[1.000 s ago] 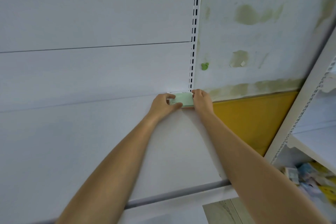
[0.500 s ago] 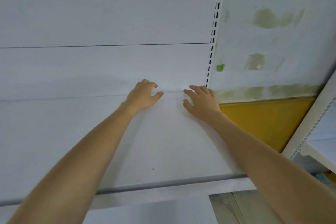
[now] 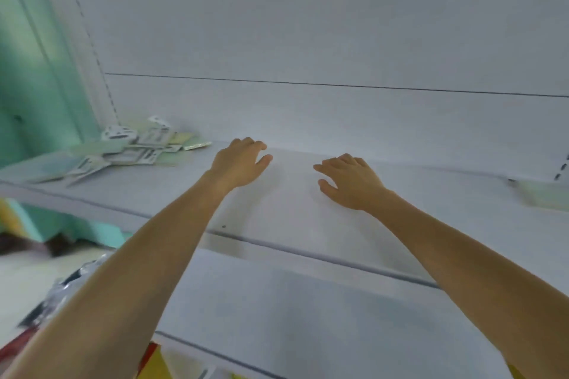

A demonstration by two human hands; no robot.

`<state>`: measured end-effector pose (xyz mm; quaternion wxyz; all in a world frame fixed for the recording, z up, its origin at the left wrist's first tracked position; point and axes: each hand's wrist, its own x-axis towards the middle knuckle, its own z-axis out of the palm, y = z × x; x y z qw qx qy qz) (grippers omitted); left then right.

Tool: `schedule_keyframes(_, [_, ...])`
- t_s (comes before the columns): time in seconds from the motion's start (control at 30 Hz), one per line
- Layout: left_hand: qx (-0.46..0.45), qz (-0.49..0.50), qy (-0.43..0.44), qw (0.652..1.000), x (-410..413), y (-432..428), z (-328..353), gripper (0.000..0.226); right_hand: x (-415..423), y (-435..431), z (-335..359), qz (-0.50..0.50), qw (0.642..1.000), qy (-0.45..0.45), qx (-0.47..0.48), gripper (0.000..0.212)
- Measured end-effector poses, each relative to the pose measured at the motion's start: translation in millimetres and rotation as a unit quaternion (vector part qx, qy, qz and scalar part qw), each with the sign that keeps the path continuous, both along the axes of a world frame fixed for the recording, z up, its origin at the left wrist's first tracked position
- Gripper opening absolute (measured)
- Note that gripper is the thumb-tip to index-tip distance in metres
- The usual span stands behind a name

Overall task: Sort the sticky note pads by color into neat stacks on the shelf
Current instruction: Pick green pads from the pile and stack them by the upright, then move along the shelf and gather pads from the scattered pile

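Both my hands hover over the middle of the white shelf [image 3: 292, 212], empty, fingers spread. My left hand [image 3: 238, 164] is nearer the back panel; my right hand [image 3: 349, 183] is a little lower and to the right. A loose pile of packaged sticky note pads [image 3: 129, 149], pale green and yellowish, lies scattered at the shelf's far left, apart from my left hand. A pale green pad stack [image 3: 542, 195] sits at the shelf's far right corner by the slotted upright, blurred.
A white back panel [image 3: 308, 40] rises behind the shelf. A teal wall [image 3: 34, 86] stands to the left. Below the shelf edge lie blurred items at lower left [image 3: 55, 301] and yellow and red packages [image 3: 157, 363].
Both hands let go of the green pad at the right corner and drew back empty. The view swung left, bringing the scattered pile into sight and pushing the green stack to the far right.
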<state>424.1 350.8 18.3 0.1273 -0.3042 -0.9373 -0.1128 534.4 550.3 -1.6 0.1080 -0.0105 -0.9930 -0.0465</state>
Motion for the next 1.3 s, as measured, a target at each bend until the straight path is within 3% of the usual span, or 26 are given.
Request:
schedule_keyframes(0.3, [0.018,0.103,-0.006,0.994,-80,-206,-21,0.040,-103,-182,-13,0.093,0.993,-0.038,-0.059,0.046])
schedule_keyframes(0.5, [0.075,0.196,0.018,0.978,-132,-297,-27,0.037,-191,-241,-17,0.107,0.991,-0.041,-0.072,0.046])
schedule_keyframes(0.63, [0.079,0.237,-0.040,0.967,-164,-348,-30,0.041,-241,-261,-21,0.090,0.988,-0.028,-0.119,0.047])
schedule_keyframes(0.8, [0.013,0.176,-0.133,0.975,-188,-374,-31,0.057,-266,-275,-29,0.011,0.986,-0.037,-0.165,0.053])
schedule_keyframes(0.97, [0.023,0.103,-0.236,0.966,-201,-380,-27,0.064,-256,-276,-24,-0.033,0.986,-0.047,-0.156,0.057])
schedule_keyframes(1.17, [-0.001,0.090,-0.239,0.967,-203,-379,-22,0.083,-234,-286,-16,-0.052,0.990,-0.022,-0.126,0.034])
schedule_keyframes(1.23, [0.004,0.083,-0.225,0.971,-201,-379,-22,0.094,-222,-285,-12,-0.068,0.985,-0.048,-0.154,0.027])
schedule_keyframes(1.3, [0.011,0.074,-0.202,0.977,-198,-376,-20,0.088,-210,-285,-9,-0.089,0.972,-0.085,-0.202,0.029])
